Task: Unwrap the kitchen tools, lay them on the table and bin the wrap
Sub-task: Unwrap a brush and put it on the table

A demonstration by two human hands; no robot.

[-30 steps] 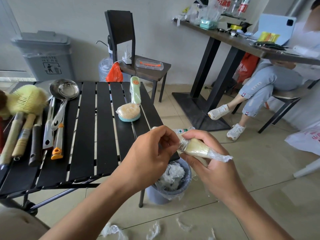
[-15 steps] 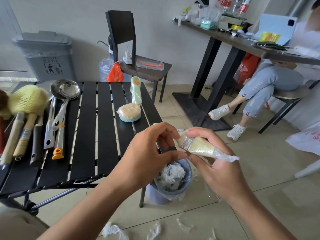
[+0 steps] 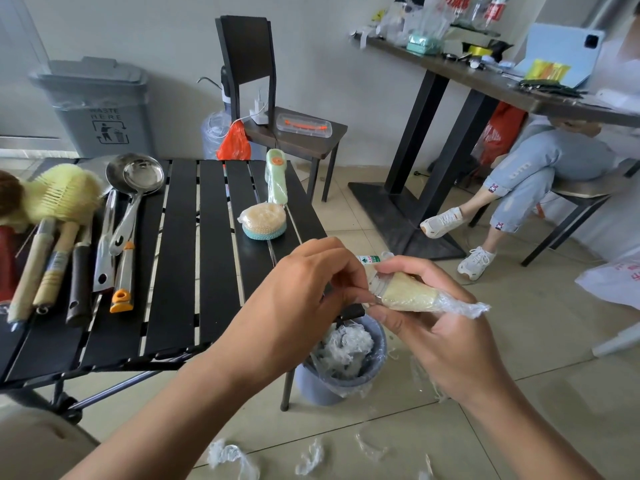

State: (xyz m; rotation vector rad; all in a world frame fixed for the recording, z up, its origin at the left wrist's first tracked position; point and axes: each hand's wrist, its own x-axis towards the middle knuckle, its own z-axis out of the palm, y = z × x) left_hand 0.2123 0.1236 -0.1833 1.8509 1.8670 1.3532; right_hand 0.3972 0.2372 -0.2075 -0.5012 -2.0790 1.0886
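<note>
Brush [image 3: 408, 294], in wrap [image 3: 464, 308], held above the bin [image 3: 311, 386] beside the table [image 3: 173, 271]: right hand [image 3: 446, 341] curled round its bristles, left hand [image 3: 294, 306] pinching wrap at its handle end; best peeled toward the twisted tail, scraps dropped straight in.

Bin [image 3: 312, 386] on floor [image 3: 540, 382], right of table [image 3: 173, 271]

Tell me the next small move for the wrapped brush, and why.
Probably peel: the left hand appears to pinch the clear plastic film near the bristles' base of the cream-bristled brush, which the right hand grips. Film still covers the bristles, so drawing it off towards its twisted tail, over the small grey bin below, seems right.
</note>
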